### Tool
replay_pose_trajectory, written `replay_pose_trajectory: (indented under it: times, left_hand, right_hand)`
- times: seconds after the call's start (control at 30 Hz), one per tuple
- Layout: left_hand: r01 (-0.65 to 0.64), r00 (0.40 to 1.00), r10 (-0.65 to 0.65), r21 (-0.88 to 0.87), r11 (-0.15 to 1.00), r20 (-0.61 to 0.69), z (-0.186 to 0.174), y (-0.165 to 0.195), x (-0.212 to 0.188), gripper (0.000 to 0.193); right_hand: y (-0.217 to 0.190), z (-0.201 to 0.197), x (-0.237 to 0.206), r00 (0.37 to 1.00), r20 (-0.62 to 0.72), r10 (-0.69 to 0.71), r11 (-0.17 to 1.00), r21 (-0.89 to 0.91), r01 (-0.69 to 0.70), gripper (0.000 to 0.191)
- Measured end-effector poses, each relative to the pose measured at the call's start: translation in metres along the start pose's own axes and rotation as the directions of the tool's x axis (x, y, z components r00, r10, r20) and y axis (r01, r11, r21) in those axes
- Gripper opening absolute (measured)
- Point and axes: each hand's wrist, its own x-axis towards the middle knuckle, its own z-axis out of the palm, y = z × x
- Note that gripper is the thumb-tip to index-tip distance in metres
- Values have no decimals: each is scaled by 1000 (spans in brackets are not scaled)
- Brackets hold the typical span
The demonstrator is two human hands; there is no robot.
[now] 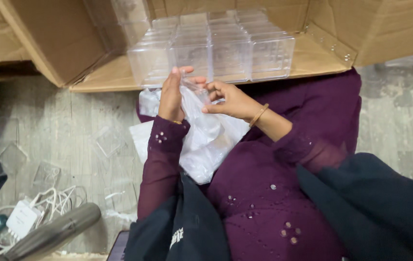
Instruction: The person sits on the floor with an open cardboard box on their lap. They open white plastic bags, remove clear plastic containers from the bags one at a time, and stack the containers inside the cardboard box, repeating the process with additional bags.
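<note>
In the head view, your left hand point(171, 96) and right hand point(226, 99) meet just below the near edge of the open cardboard box point(119, 72), both closed in a pinch on the top of a clear plastic bag point(206, 140). Your left thumb and fingers are drawn together on the bag's left edge, and your right fingertips nip the same rim from the other side, the two hands nearly touching. What is inside the bag cannot be made out through the crinkled film. The bag hangs from your hands away from the box and lies over your lap on the purple garment point(264, 193). A thin gold bangle point(258, 116) sits on your right wrist. Inside the box, right above your hands, stand rows of clear plastic cases point(216, 48), packed side by side and upright, the nearest row just beyond your fingertips. On the grey floor point(71, 125) to the left of the box lie a few loose clear plastic lids point(109, 141), well apart from your hands. Farther from the box, at the lower left corner of the view, there is a white charger with a coiled cable point(27, 215), and beside it a dark grey cylinder point(56, 232) lying on its side.
</note>
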Motion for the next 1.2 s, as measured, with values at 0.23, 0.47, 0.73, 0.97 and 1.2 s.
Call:
replay_pose_trajectory:
  times: [0.23,0.47,0.73,0.97,1.2]
  left_hand:
    - [-18,998,22,-69,997,66,-8,21,-8,57]
    - [-98,980,46,264,960,195,-9,30,-16,41]
    - [-186,982,180,347,919,49,26,27,0,17]
    - [-125,969,28,392,911,244,36,28,5,30]
    - [-7,919,32,-67,998,392,21,44,16,33]
  right_hand:
    - [29,18,7,989,-125,-82,992,-103,69,46]
    - [29,2,1,977,-206,-55,998,-24,51,17]
    - [-12,-15,-19,889,-405,-215,962,-245,121,17]
    - [-26,-38,-25,849,-353,-392,919,-195,343,20]
    - [-15,-77,-46,977,-185,-106,699,685,206,26]
